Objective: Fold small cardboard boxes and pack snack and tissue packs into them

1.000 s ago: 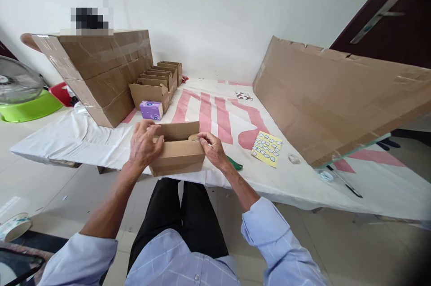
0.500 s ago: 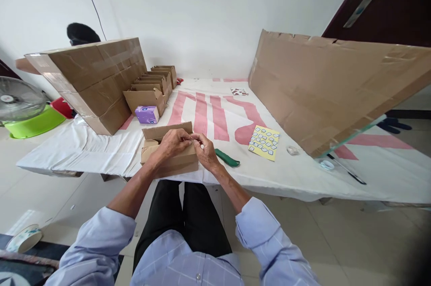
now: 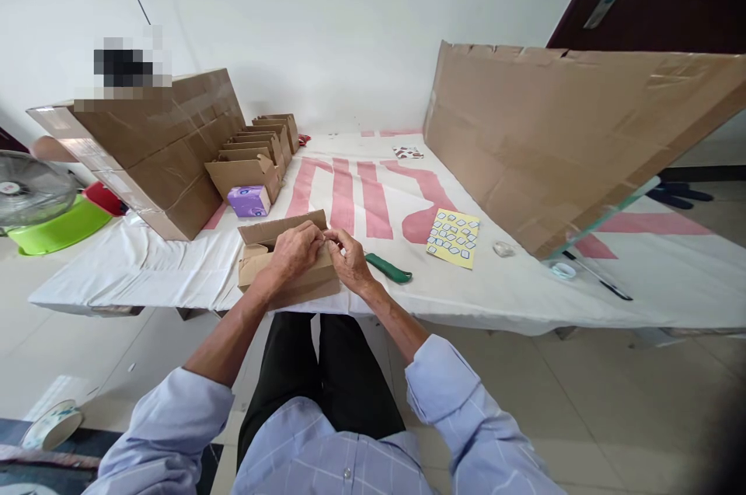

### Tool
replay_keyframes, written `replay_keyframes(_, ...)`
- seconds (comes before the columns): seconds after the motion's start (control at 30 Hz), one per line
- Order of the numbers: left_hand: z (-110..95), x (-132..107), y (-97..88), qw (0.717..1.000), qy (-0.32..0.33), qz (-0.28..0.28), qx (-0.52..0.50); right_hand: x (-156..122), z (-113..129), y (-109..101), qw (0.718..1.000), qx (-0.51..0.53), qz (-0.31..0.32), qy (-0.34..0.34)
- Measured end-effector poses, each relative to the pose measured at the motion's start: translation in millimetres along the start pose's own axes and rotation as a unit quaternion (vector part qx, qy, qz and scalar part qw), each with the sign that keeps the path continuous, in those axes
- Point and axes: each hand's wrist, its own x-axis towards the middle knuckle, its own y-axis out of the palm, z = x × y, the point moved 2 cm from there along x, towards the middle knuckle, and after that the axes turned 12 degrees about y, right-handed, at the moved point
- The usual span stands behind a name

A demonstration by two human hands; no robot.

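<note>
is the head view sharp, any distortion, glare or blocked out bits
Head view: bright, even daylight with soft shadows; wide-lens bending curves the big cardboard sheet and table edge; the bottom right corner darkens; a pixelated patch sits above the stacked cartons; left hand, right hand and small box look sharp; no strong glare.

One head-worn camera looks forward and down from close above the seated person's lap, the white-covered table (image 3: 175,262) crossing mid-frame, wall beyond.

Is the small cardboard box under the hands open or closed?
Open. The small cardboard box has its lid flap standing up behind the left hand and right hand; its contents are hidden.
</note>
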Motion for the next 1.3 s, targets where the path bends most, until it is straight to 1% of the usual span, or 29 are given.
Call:
replay_keyframes(0.23,1.8,-7.2,6.9,0.999,0.039,-0.035,-0.001,0.8,0.1,-0.2,1.0,-0.008,0.008,-0.005)
replay_keyframes(0.37,0.9,-8.8,7.0,0.996,0.048,-0.055,-0.054,1.2,-0.3,0.0,1.0,-0.006,0.005,-0.002)
replay_keyframes(0.47,-2.3,-10.0,1.5,0.99,0.05,-0.08,-0.108,1.8,-1.8,0.5,1.0,-0.005,-0.002,0.0)
replay_keyframes(0.57,-6.3,-13.2,-8.1,0.981,0.03,-0.102,-0.16,2.5,-2.6,0.9,1.0,-0.005,-0.002,0.003)
replay_keyframes(0.63,-8.1,-16.4,-15.6,0.971,0.004,-0.113,-0.209,2.7,-1.7,0.8,1.0,-0.007,-0.001,0.004)
replay_keyframes(0.77,-8.2,-20.8,-26.2,0.933,-0.063,-0.115,-0.336,1.6,3.7,-0.6,1.0,-0.009,0.001,0.012)
replay_keyframes(0.87,-7.0,-20.4,-27.1,0.903,-0.093,-0.12,-0.402,-1.6,12.0,-3.6,1.0,0.0,0.001,0.001)
replay_keyframes(0.93,-6.4,-19.8,-24.7,0.894,-0.109,-0.13,-0.415,-4.8,19.9,-6.6,1.0,0.013,-0.01,-0.023)
replay_keyframes(1.03,-7.6,-20.2,-18.7,0.891,-0.124,-0.135,-0.416,-9.9,32.3,-9.0,0.999,0.025,-0.015,-0.044)
replay_keyframes(1.2,-13.6,-21.6,-14.9,0.884,-0.131,-0.14,-0.426,-15.0,44.2,-3.6,0.998,0.056,0.015,-0.017)
replay_keyframes(1.3,-16.7,-21.9,-17.1,0.883,-0.136,-0.145,-0.425,-16.9,46.7,-0.8,0.997,0.073,0.014,0.007)
